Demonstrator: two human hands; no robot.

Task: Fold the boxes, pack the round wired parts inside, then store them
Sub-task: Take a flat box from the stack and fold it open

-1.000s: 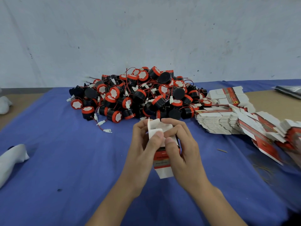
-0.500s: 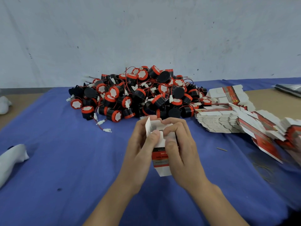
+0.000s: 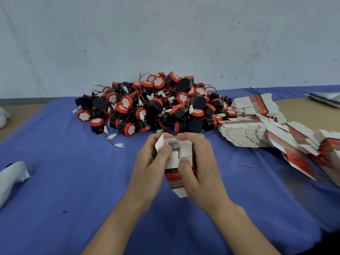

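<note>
Both hands hold one small white-and-red box [image 3: 177, 179] upright above the blue cloth [image 3: 73, 181]. My left hand [image 3: 149, 162] grips its left side, thumb pressing a white end flap near the top. My right hand [image 3: 198, 166] grips the right side, thumb on the front panel and fingers curled over the top flaps. Behind the hands lies a big pile of round black-and-red wired parts [image 3: 152, 105]. To the right, flat unfolded boxes [image 3: 244, 133] lie stacked.
More flat boxes [image 3: 301, 151] spill toward the right edge of the table. Loose white connectors on red wires [image 3: 115, 139] lie in front of the pile. A white cloth object [image 3: 12, 175] rests at the left. A grey wall stands close behind.
The end flaps at the top of the box have been pressed further inward and down. Both hands stayed in place on the box, fingers shifting over the top.
</note>
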